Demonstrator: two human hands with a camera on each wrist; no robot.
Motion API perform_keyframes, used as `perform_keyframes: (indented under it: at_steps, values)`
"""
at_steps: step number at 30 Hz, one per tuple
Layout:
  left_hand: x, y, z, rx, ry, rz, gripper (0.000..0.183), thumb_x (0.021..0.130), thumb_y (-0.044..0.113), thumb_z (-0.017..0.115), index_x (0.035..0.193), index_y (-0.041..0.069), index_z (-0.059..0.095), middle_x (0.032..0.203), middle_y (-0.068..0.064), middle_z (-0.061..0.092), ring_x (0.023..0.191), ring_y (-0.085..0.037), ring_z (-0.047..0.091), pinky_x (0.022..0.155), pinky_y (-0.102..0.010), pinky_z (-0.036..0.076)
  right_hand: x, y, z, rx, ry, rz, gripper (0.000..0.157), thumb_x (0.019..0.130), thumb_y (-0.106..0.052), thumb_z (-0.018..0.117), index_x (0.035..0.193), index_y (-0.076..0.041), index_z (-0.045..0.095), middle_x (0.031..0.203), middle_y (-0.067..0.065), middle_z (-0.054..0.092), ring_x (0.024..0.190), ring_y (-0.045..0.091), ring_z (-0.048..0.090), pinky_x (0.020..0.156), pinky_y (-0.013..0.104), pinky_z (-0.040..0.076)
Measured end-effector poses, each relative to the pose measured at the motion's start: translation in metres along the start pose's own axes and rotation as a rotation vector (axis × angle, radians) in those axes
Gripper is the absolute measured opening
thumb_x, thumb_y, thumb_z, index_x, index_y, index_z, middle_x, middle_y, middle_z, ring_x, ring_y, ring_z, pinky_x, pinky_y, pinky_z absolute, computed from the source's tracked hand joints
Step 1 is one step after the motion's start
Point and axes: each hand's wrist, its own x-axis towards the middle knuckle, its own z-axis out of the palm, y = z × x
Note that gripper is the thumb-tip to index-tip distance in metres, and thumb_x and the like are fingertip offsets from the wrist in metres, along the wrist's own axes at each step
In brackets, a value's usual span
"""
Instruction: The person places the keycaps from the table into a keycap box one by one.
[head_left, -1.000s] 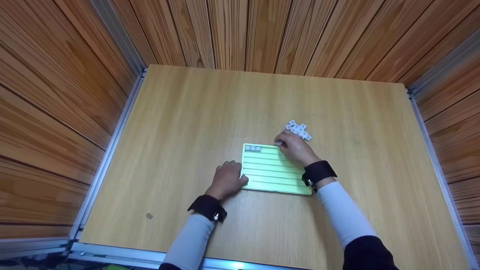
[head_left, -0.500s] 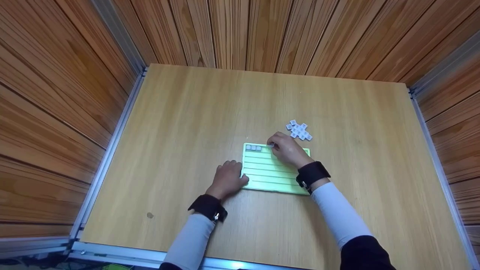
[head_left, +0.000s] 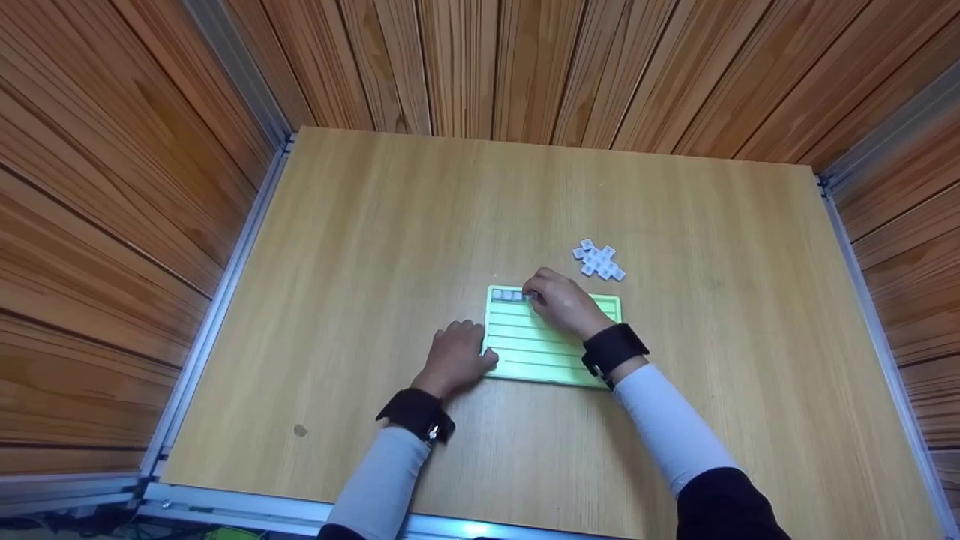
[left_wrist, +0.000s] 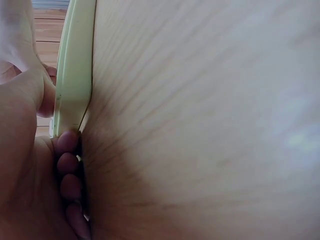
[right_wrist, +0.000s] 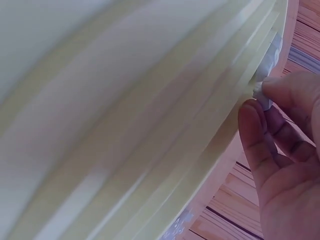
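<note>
A shallow light-green tray (head_left: 540,360) with several long ridged rows lies on the table. In its far-left corner sits a short row of small white blocks (head_left: 507,295). My right hand (head_left: 566,305) is over the tray's far row and pinches one small white block (right_wrist: 261,97) between thumb and fingertips, close to the end of that row. My left hand (head_left: 456,358) grips the tray's left edge, its thumb over the rim and its curled fingers (left_wrist: 70,186) along the side. Beyond the tray lies a loose cluster of white blocks (head_left: 598,260) with small dark markings.
The wooden table (head_left: 375,240) is bounded by metal rails (head_left: 225,315) and wood-plank walls (head_left: 525,67). A small dark round spot (head_left: 300,430) marks the table's front left.
My right hand has moved left along the tray's far edge, carrying the small block from near the cluster to the end of the row. The left hand stays in place.
</note>
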Motion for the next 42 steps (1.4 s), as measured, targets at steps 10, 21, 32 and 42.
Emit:
perform_keyframes:
  at_steps: [10,21,32,42]
  values:
    - [0.0000,-0.0009,0.0000,0.003,-0.002,0.006,0.022,0.086,0.034,0.058,0.081,0.014,0.052,0.083,-0.001,0.048,0.082,-0.023,0.048,0.074,-0.041,0.039,0.0025,-0.0024,0.0032,-0.030,0.008,0.008,0.016,0.091,-0.001,0.067,0.106,-0.002,0.072,0.103,0.010,0.064,0.091,0.023,0.064,0.080,0.038,0.054]
    - [0.0010,-0.0012,0.0006,0.004,-0.003,0.003,0.021,0.087,0.034,0.057,0.082,0.014,0.053,0.084,-0.001,0.050,0.084,-0.023,0.049,0.075,-0.041,0.039,0.0047,-0.0050,0.0061,-0.055,0.003,0.032,0.017,0.091,-0.001,0.068,0.107,-0.001,0.071,0.103,0.012,0.063,0.091,0.024,0.064,0.081,0.038,0.054]
    - [-0.0012,-0.0006,-0.0013,-0.005,0.005,0.012,0.021,0.087,0.033,0.058,0.082,0.013,0.052,0.083,-0.001,0.048,0.082,-0.023,0.047,0.074,-0.040,0.037,0.0044,-0.0051,0.0059,-0.057,-0.006,0.021,0.018,0.089,-0.001,0.068,0.108,-0.001,0.070,0.103,0.012,0.063,0.092,0.024,0.063,0.082,0.039,0.053]
    - [-0.0012,0.0004,-0.0021,-0.008,0.001,0.004,0.021,0.086,0.033,0.058,0.081,0.014,0.051,0.082,0.000,0.048,0.082,-0.023,0.047,0.074,-0.040,0.038,-0.0019,-0.0007,-0.0017,-0.066,0.046,0.030,0.020,0.091,-0.008,0.068,0.109,-0.002,0.071,0.105,0.011,0.064,0.093,0.025,0.064,0.080,0.040,0.054]
